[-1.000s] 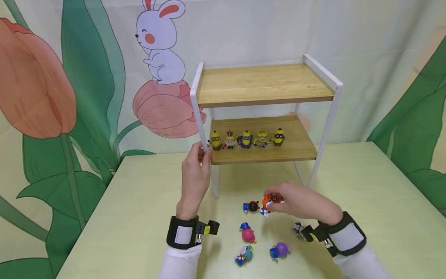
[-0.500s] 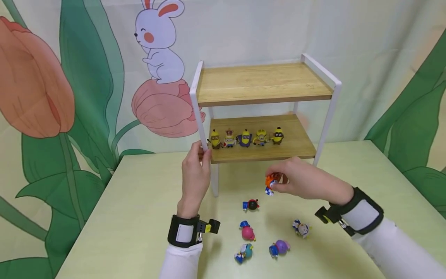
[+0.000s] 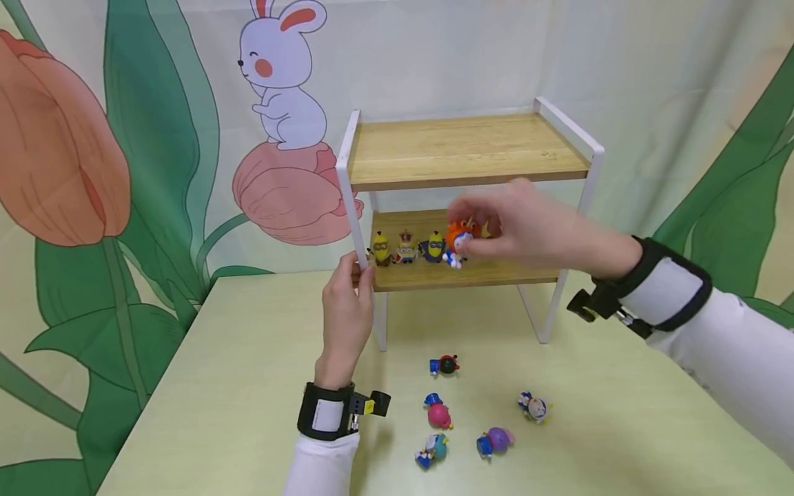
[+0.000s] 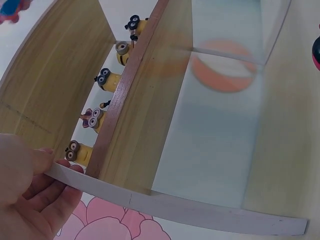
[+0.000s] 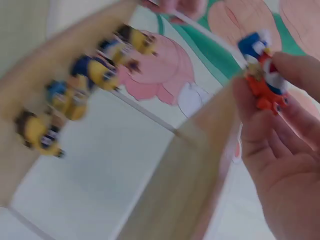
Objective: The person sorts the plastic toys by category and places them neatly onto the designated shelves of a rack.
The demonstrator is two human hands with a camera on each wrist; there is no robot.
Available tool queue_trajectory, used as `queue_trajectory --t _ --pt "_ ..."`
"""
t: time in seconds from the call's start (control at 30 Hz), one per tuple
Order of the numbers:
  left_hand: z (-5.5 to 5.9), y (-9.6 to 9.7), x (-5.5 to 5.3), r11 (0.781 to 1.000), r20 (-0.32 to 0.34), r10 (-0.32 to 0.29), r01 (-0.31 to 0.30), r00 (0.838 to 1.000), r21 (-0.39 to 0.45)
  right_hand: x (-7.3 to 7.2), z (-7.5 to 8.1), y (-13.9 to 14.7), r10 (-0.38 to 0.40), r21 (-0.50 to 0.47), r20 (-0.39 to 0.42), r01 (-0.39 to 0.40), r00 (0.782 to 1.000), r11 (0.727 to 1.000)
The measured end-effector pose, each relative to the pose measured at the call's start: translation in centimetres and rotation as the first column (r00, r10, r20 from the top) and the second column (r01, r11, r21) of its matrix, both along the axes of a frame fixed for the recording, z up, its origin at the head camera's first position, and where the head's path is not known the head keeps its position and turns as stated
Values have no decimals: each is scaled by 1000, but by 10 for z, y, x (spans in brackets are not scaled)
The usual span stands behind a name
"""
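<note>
Here, the grip of the right hand (image 3: 527, 224) is clamped on a small orange, white and blue plastic figurine (image 3: 460, 241), pinched between thumb and fingers. The figurine leans, its orange head up and its blue-and-white feet towards the lower left. In the head view it overlaps the lower wooden board (image 3: 397, 277) of a two-tier shelf; the right wrist view shows it held apart from the row of toys there.

The grip of the left hand (image 3: 347, 313) is closed around the white, flat-sided front post (image 3: 352, 213) at the shelf's left side, level with the lower board, the thumb and fingers on either side of it.

On that board five small yellow, goggled figures (image 5: 97, 72) stand upright in a row. In the head view the three leftmost show plainly, one of them crowned (image 3: 406, 248), while the right hand and the figurine largely cover the other two. Above them lies the upper wooden board (image 3: 465, 148), between white side frames.

In front of the shelf, on the pale yellow-green worktop (image 3: 260, 386), lie a black, red and blue figurine (image 3: 444, 366), a pink one with a blue part (image 3: 438, 412), a teal, white and blue one (image 3: 431, 451), a purple and blue one (image 3: 495, 442) and a whitish one with blue (image 3: 533, 408), all apart from one another.

Black straps (image 3: 329, 410) circle both wrists above white sleeves (image 3: 322, 465). Behind hangs a pale cloth printed with a white rabbit (image 3: 288, 114) and tulips.
</note>
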State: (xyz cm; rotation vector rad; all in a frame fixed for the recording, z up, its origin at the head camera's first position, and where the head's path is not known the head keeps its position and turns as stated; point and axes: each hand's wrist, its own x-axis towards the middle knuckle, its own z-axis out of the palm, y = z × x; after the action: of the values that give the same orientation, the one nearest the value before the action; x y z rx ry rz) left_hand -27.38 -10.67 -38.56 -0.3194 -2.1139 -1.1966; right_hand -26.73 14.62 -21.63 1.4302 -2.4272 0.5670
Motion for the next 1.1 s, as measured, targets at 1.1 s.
queue_trajectory --t 1.1 --pt "0 0 -1 1000 5 16 -16 1000 -16 -75 60 -101 -347 -60 93 353 933 934"
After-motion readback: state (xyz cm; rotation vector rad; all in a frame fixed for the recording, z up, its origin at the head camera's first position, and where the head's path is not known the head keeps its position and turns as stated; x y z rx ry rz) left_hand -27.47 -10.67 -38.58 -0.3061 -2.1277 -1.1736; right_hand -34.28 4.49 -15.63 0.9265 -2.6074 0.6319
